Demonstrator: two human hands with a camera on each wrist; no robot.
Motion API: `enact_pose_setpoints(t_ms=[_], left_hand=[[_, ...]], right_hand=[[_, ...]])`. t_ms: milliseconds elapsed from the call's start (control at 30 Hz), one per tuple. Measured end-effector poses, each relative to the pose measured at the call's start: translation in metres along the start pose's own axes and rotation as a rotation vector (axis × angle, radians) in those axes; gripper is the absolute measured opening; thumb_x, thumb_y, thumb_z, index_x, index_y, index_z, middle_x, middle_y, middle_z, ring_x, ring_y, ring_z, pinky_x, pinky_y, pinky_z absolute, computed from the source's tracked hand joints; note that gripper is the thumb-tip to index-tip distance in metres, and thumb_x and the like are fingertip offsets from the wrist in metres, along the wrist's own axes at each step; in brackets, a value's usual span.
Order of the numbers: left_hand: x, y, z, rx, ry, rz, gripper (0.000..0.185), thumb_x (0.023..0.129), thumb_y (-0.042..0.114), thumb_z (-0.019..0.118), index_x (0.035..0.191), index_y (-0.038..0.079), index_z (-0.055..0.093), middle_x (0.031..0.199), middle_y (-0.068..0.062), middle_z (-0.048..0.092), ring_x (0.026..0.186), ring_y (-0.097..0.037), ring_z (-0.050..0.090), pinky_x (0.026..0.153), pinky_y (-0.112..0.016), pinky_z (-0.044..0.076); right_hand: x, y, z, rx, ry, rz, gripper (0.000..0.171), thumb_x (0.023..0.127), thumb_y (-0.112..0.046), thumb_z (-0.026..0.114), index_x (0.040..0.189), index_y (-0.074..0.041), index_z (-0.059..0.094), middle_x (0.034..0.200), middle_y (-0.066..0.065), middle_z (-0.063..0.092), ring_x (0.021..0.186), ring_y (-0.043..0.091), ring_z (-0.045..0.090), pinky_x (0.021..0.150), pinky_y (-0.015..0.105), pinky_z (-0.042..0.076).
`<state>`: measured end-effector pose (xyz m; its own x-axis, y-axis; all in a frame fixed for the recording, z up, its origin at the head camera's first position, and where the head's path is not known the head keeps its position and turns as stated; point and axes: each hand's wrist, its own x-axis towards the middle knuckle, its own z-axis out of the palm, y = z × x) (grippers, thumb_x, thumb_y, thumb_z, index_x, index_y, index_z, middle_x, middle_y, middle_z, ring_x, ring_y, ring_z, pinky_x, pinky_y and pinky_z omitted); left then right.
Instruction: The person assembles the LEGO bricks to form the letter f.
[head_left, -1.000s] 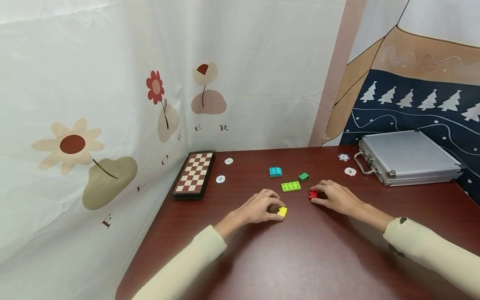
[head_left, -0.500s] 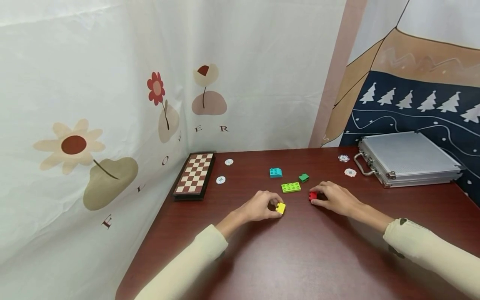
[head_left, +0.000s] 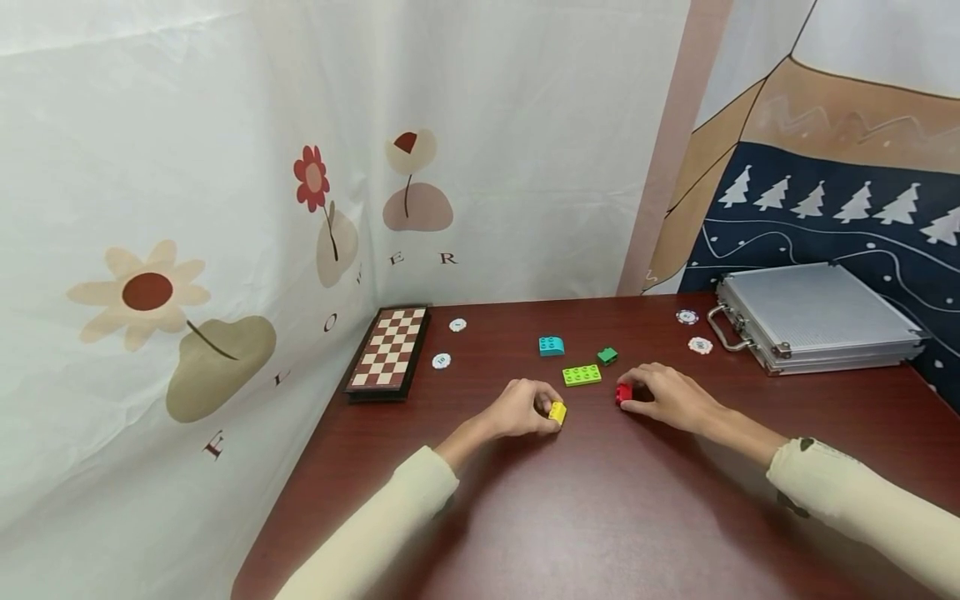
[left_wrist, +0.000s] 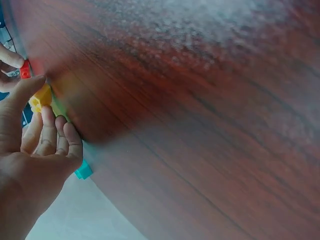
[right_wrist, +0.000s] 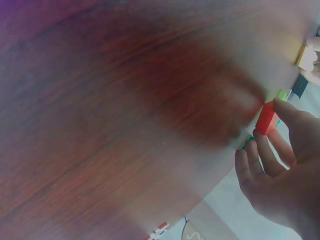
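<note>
Dark wood table (head_left: 600, 500): L hand (head_left: 517, 410) pinches yellow brick (head_left: 557, 412), R hand (head_left: 671, 397) pinches red brick (head_left: 623, 393); axes unclear.

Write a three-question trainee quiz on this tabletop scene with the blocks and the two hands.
1. True or false: the left hand pinches the yellow block.
2. Which block does the right hand hold? A) teal B) red C) dark green
3. Fill in: the checkered board lies at the table's ____ edge, by the flowered curtain.

Key:
1. True.
2. B, the red block; the teal block and the dark green block lie untouched farther back.
3. Left.
</note>
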<state>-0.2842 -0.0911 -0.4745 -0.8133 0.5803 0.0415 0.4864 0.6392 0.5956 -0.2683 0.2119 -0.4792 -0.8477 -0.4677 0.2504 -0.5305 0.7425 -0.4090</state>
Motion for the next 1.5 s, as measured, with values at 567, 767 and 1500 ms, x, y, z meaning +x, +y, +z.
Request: enact_pose_setpoints(t_ms=[567, 767, 1500], left_hand=[[0.008, 0.0, 0.007, -0.018, 0.02, -0.022, 0.033, 0.074, 0.025, 0.096, 0.102, 0.016, 0.08, 0.086, 0.011, 0.07, 0.077, -0.006, 0.058, 0.069, -0.02, 0.048], [0.011, 0.003, 0.009, -0.002, 0.021, -0.02, 0.037, 0.074, 0.027, 0.096, 0.104, 0.014, 0.08, 0.09, 0.009, 0.067, 0.079, -0.005, 0.056, 0.071, -0.019, 0.047], [0.009, -0.001, 0.004, -0.058, 0.023, -0.002, 0.034, 0.077, 0.023, 0.094, 0.108, 0.015, 0.082, 0.091, 0.008, 0.076, 0.079, -0.006, 0.059, 0.07, -0.02, 0.048]], right_hand=[[0.001, -0.001, 0.0, 0.107, -0.027, 0.019, 0.036, 0.087, -0.018, 0.087, 0.117, -0.007, 0.07, 0.101, 0.003, 0.071, 0.092, 0.018, 0.066, 0.084, 0.043, 0.059], [0.0, 0.002, 0.002, 0.12, -0.016, 0.015, 0.035, 0.087, -0.017, 0.087, 0.116, -0.006, 0.071, 0.102, 0.004, 0.072, 0.094, 0.019, 0.066, 0.085, 0.044, 0.058], [0.007, -0.001, 0.001, 0.149, -0.033, -0.038, 0.035, 0.087, -0.019, 0.087, 0.115, -0.003, 0.075, 0.099, 0.002, 0.072, 0.088, 0.015, 0.065, 0.079, 0.034, 0.058]])
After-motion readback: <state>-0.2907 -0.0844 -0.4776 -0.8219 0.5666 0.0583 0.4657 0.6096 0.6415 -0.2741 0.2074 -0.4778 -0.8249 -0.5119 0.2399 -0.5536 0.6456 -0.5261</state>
